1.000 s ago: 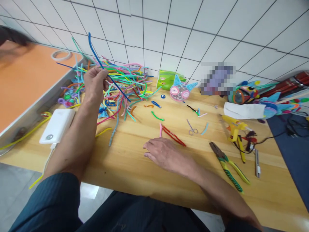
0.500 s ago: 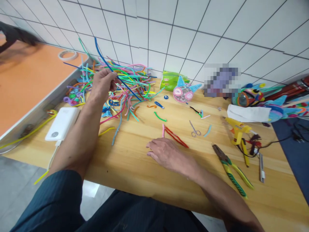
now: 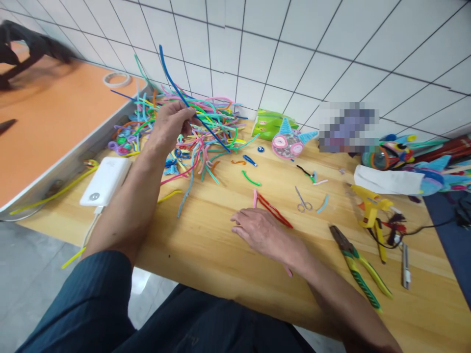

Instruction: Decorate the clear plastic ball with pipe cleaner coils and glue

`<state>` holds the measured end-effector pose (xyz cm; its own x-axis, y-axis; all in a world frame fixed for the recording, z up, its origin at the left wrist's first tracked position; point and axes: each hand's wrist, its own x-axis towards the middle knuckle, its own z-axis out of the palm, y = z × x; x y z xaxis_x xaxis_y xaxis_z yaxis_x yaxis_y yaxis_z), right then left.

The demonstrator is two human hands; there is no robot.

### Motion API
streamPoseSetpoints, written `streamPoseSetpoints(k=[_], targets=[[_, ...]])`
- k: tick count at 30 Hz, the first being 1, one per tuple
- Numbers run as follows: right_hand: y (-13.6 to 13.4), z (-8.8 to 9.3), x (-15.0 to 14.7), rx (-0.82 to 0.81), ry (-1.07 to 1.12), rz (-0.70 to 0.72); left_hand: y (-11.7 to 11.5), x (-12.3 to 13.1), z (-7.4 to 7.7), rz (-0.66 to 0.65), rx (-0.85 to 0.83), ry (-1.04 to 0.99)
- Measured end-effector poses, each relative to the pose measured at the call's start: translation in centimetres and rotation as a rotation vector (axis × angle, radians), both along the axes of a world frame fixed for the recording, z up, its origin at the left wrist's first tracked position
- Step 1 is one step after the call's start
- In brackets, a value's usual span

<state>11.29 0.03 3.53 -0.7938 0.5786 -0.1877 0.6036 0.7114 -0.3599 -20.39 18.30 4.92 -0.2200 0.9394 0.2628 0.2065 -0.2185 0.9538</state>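
My left hand (image 3: 174, 122) pinches a long blue pipe cleaner (image 3: 211, 132), which slants over a heap of many-coloured pipe cleaners (image 3: 221, 105) by the tiled wall. Near the front of the wooden table, my right hand (image 3: 257, 230) rests low on the surface with its fingers loosely bent; what is under the palm is hidden. A pink pipe cleaner (image 3: 255, 197) pokes out beyond that hand, and a pink end also shows below the wrist. Red pipe cleaners (image 3: 274, 210) lie just beside the fingers.
Small scissors (image 3: 303, 201), green-yellow pliers (image 3: 356, 267), a yellow glue gun (image 3: 371, 203) and a cutter (image 3: 405, 266) lie to the right. A pink-eyed figure with blue horns (image 3: 287, 145) stands before a green packet (image 3: 270, 125). A white power bank (image 3: 105, 181) sits at left.
The whole view has shifted, so things appear farther right. My left hand still holds the blue pipe cleaner over the heap. A pink end now shows below my right wrist.
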Motion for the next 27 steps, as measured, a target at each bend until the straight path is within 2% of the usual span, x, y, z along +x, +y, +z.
streamPoseSetpoints(k=[6, 11, 16, 27], targets=[[0.2, -1.2, 0.1, 0.019, 0.047, -0.037, 0.1, -1.2, 0.5, 0.155, 0.030, 0.054], [0.3, -1.7, 0.2, 0.010, 0.072, -0.044, 0.2, -1.6, 0.4, 0.123, 0.012, 0.090], [0.2, -2.0, 0.3, 0.013, 0.093, -0.048, 0.3, -1.0, 0.2, 0.103, 0.028, 0.017], [0.2, -1.9, 0.3, -0.005, 0.090, -0.032, 0.6, -1.6, -0.2, 0.175, -0.011, 0.048]])
